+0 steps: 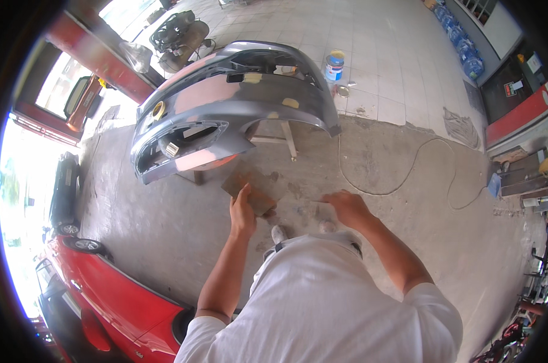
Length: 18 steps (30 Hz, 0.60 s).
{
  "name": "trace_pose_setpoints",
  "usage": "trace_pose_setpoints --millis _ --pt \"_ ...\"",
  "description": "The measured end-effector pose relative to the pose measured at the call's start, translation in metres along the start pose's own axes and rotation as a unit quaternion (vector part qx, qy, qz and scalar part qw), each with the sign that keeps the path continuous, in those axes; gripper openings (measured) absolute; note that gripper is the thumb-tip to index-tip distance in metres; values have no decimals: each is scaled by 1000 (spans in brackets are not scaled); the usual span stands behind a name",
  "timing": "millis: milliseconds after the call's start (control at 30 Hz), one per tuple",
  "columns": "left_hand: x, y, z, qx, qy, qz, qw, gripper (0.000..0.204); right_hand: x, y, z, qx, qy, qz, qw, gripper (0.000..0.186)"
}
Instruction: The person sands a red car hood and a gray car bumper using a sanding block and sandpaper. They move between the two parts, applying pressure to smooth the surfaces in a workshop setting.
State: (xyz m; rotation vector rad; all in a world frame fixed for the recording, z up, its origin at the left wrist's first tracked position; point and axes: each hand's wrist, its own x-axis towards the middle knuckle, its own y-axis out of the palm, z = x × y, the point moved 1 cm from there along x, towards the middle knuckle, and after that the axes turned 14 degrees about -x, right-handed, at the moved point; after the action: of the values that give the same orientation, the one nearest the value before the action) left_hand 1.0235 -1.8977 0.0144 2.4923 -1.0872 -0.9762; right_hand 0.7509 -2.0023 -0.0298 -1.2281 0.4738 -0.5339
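My left hand grips a flat brownish board by its near edge, with the thumb on top. The board has rusty-orange smears and is held in front of my waist. To its right, my right hand is closed in a pinch, with a thin pale tip sticking out toward the board. Too little of that thing shows to tell its kind. The two hands are apart. Beyond them a grey car bumper with pink and yellowish patches rests on a stand. A yellow tape roll sits on its left part.
A blue-labelled can and a small open tin stand on the tiles behind the bumper. A pale hose curves over the concrete at right. An air compressor stands far left; a red car is near left. Water bottles line the right wall.
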Motion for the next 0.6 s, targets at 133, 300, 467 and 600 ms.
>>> trace_pose_setpoints --millis 133,300,467,600 --pt "-2 19 10 8 -154 -8 988 40 -14 -54 38 95 -120 -261 953 46" --pt "-14 34 4 39 -237 88 967 37 -9 23 -56 -154 77 150 974 31" --pt "16 21 38 133 -38 2 990 38 -16 8 -37 482 221 -40 847 21" --pt "32 10 59 206 115 133 963 37 -2 -1 -12 784 283 -64 550 24"
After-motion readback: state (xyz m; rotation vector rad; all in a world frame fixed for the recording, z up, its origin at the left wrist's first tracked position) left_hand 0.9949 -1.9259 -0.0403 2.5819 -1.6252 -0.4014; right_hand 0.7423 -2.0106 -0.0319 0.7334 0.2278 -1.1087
